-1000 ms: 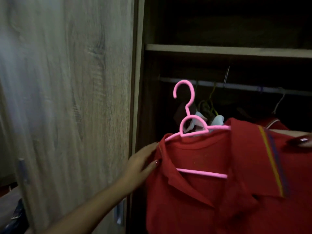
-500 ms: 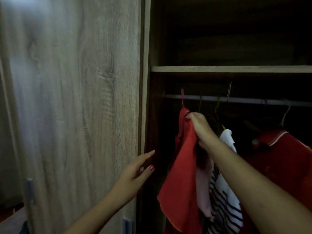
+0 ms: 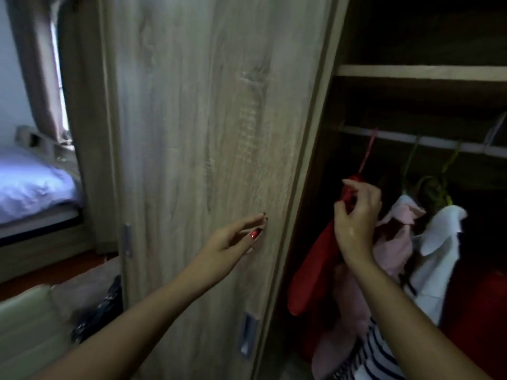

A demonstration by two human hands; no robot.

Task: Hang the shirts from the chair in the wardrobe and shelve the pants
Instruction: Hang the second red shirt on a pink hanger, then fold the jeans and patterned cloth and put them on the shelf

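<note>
With the right hand (image 3: 356, 215) pinching the red shirt (image 3: 315, 267) hanging at three o'clock and the left hand (image 3: 236, 237) spreading open-fingered on the door (image 3: 208, 149), a tug is risking unhooking the pink hanger (image 3: 366, 154) off the rail (image 3: 428, 141).

Wardrobe rail (image 3: 397, 138) carries red shirt (image 3: 315, 270), pink hanger (image 3: 366, 154).

1. The wardrobe door (image 3: 214, 160) is showing a pale grey-brown wood grain with a darker knot
2. The shirt (image 3: 315, 270) on the pink hanger (image 3: 366, 154) is showing plain red
3. The garment (image 3: 397, 237) beside it is showing pale pink
4. The next garment (image 3: 439, 237) is showing white
5. The fabric (image 3: 375, 355) low down is showing white with dark stripes
6. The left hand (image 3: 230, 239) is showing a glossy red thumbnail
7. The bed sheet (image 3: 30, 185) is showing pale lilac-blue
</note>
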